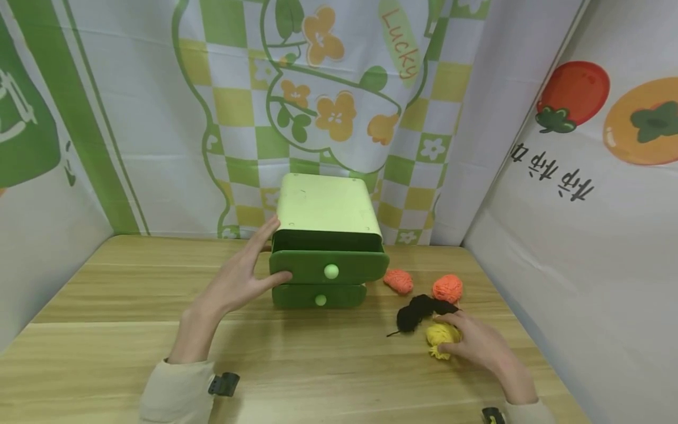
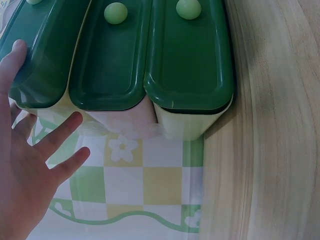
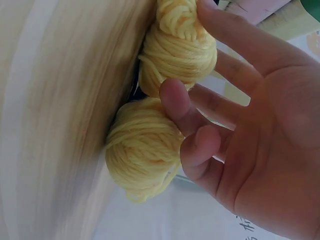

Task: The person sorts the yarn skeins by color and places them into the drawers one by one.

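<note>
A small drawer cabinet with a pale green-yellow top stands at the back of the table. Its dark green upper drawer is pulled partly out; the drawers below it look closed. My left hand rests against the cabinet's left side, thumb on the upper drawer's front and the other fingers spread. On the right, my right hand curls its fingers and thumb round yellow yarn, which lies on the table. The right wrist view shows this yarn as two bunched lumps.
Black yarn with a loose end lies just behind the yellow yarn. Two orange yarn balls, one nearer the cabinet and one farther right, sit beyond it. Patterned cloth hangs behind the wooden table.
</note>
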The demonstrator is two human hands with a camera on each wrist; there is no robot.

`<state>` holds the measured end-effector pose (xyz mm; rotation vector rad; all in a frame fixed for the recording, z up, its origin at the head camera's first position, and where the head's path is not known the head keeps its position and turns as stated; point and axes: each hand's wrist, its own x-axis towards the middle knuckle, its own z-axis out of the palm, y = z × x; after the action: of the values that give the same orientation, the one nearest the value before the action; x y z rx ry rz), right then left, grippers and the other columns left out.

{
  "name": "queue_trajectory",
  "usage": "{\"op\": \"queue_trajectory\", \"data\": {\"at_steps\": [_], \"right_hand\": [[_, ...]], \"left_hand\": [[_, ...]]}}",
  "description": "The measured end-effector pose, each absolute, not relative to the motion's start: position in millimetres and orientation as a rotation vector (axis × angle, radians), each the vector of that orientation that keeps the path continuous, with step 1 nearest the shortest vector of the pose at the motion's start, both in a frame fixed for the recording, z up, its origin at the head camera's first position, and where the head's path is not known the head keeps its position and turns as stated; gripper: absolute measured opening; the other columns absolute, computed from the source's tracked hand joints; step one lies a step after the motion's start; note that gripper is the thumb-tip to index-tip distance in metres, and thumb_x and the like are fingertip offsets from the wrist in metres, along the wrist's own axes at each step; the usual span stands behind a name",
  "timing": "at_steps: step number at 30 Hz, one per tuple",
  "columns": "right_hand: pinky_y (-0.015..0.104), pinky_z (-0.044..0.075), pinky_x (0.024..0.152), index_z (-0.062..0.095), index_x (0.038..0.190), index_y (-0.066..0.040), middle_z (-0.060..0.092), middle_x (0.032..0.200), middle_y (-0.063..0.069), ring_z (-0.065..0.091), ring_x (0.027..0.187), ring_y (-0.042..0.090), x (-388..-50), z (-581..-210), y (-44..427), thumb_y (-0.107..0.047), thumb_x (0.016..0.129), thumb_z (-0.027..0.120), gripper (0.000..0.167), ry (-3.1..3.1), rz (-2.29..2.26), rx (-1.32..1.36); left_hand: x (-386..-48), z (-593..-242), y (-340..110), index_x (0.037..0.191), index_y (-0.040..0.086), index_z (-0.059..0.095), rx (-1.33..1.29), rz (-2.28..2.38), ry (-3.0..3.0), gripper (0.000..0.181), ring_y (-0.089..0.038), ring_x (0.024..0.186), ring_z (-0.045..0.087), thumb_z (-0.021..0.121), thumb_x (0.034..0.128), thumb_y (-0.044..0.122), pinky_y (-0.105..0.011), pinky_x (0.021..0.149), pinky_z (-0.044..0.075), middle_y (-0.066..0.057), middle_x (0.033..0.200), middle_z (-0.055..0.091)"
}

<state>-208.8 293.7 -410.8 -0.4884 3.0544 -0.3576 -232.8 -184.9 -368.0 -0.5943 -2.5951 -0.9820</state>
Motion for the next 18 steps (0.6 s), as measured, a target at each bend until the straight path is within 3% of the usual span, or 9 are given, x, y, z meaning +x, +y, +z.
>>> {"op": "queue_trajectory", "data": {"at_steps": [9, 18], "right_hand": [[0.066, 0.049, 0.091, 0.066, 0.13, -0.017, 0.063, 0.134, 0.018, 0.058, 0.122, 0.045, -212.1, -415.2, 294.4, -0.037, 0.077, 0.083, 0.058, 3.055, -0.399, -0.414], [0.063, 0.052, 0.086, 0.071, 0.123, -0.018, 0.068, 0.127, 0.016, 0.063, 0.114, 0.042, -216.1, -417.7, 291.2, -0.032, 0.076, 0.084, 0.051, 3.082, -0.373, -0.369]], "left_hand": [[-232.7, -368.1, -185.2, 0.159, 0.04, 0.002, -0.587, -0.974, -2.602, 0.099, -0.04, 0.147, 0.031, 0.069, 0.0876, 0.057, -0.071, 0.111, 0.03, 0.009, 0.168, 0.005], [-232.8, -367.9, -185.1, 0.159, 0.041, 0.001, -0.581, -0.984, -2.607, 0.099, -0.039, 0.145, 0.035, 0.068, 0.0874, 0.059, -0.072, 0.11, 0.031, 0.012, 0.168, 0.003]]}}
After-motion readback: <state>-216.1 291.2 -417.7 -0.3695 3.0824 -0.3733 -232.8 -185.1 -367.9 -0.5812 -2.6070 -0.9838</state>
